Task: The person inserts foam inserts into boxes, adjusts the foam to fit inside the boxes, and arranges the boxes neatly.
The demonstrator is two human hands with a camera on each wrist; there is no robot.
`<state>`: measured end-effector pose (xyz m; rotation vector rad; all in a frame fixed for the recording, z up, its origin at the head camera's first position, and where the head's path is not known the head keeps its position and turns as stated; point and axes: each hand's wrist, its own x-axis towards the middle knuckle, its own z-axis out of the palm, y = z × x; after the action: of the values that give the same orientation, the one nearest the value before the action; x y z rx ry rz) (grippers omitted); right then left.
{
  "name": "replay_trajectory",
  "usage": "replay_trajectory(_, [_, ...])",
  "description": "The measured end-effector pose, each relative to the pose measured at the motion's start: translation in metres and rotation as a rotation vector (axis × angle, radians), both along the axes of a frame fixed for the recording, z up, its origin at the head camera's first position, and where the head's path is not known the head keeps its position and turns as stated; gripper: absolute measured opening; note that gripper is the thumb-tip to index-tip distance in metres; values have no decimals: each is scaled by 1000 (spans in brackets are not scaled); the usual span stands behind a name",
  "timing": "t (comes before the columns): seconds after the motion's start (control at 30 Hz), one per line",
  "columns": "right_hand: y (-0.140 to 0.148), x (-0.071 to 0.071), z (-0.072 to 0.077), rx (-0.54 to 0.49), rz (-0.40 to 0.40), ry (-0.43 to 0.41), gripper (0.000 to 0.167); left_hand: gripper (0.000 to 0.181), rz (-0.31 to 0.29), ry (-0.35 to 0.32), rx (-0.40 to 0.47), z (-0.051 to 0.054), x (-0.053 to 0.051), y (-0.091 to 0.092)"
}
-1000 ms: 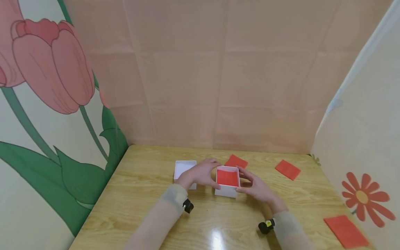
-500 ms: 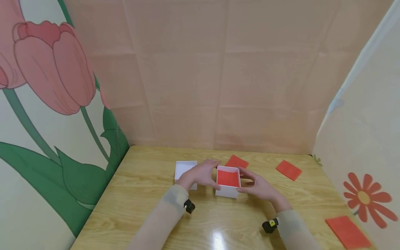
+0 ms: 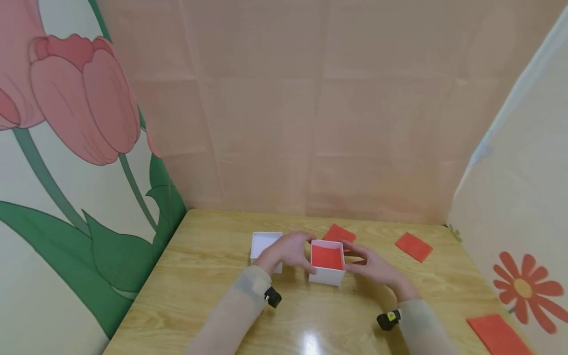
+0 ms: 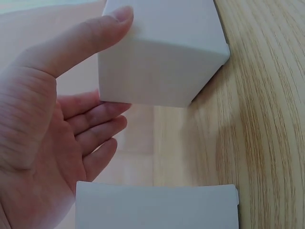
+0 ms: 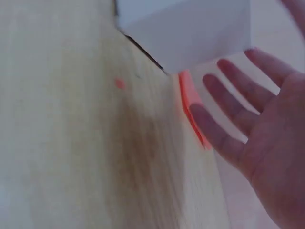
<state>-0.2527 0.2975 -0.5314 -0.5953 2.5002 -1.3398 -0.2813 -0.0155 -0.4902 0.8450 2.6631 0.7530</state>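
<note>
An open white box (image 3: 325,277) with red material (image 3: 327,257) inside stands on the table between the two hands. My left hand (image 3: 294,250) holds its left side, the thumb lying on the near face of the box (image 4: 152,71) and a fingertip at the far edge in the left wrist view. From the right, my right hand (image 3: 372,266) holds the box with thumb and forefinger at its corners; in the right wrist view the other fingers (image 5: 228,102) spread beside the box (image 5: 190,38). A second white box part (image 3: 265,240) sits partly behind the left hand.
One red piece (image 3: 339,232) lies just behind the box, another (image 3: 414,246) at the back right, and a larger one (image 3: 499,334) near the table's right edge. Printed cloths stand at the left and right; a plain one hangs behind.
The head view has shifted slightly, so everything sits a little lower and further right in it. Both hands keep their hold on the box, which has not visibly moved on the table.
</note>
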Motion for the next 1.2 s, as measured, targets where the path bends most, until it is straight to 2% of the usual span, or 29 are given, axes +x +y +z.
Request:
replay_trajectory(0.07, [4, -6, 0, 4, -43, 41, 68, 90, -3, 11, -4, -1, 1, 2])
replay_trajectory(0.13, [6, -14, -1, 23, -132, 94, 62, 90, -8, 24, -10, -2, 3, 3])
replay_trajectory(0.2, [7, -25, -5, 60, -222, 139, 64, 90, -11, 31, -17, -1, 5, 4])
replay_trajectory(0.27, [7, -35, -11, 139, -292, 183, 70, 91, -10, 26, -22, -1, 6, 4])
replay_trajectory(0.33, [6, -46, -16, 220, -321, 209, 76, 91, -6, 21, -25, -1, 7, 5])
replay_trajectory(0.43, [4, -60, -23, 349, -311, 223, 85, 91, -3, 12, -21, 0, 8, 5])
replay_trajectory(0.53, [1, -69, -26, 413, -284, 203, 89, 91, -8, 18, -20, 1, 9, 8])
replay_trajectory(0.73, [3, -69, -30, 471, -276, 148, 93, 93, -23, 28, -18, 0, 8, 13])
replay_trajectory(0.83, [7, -66, -34, 485, -283, 152, 97, 93, -28, 24, -10, 1, 8, 15])
replay_trajectory(0.97, [11, -66, -37, 470, -292, 174, 100, 93, -22, 12, -5, 2, 7, 16])
replay_trajectory(1.07, [12, -68, -37, 449, -294, 160, 100, 93, -23, 11, -9, 2, 7, 16])
replay_trajectory(1.2, [14, -70, -36, 396, -308, 76, 98, 94, -26, 18, -11, 3, 7, 15])
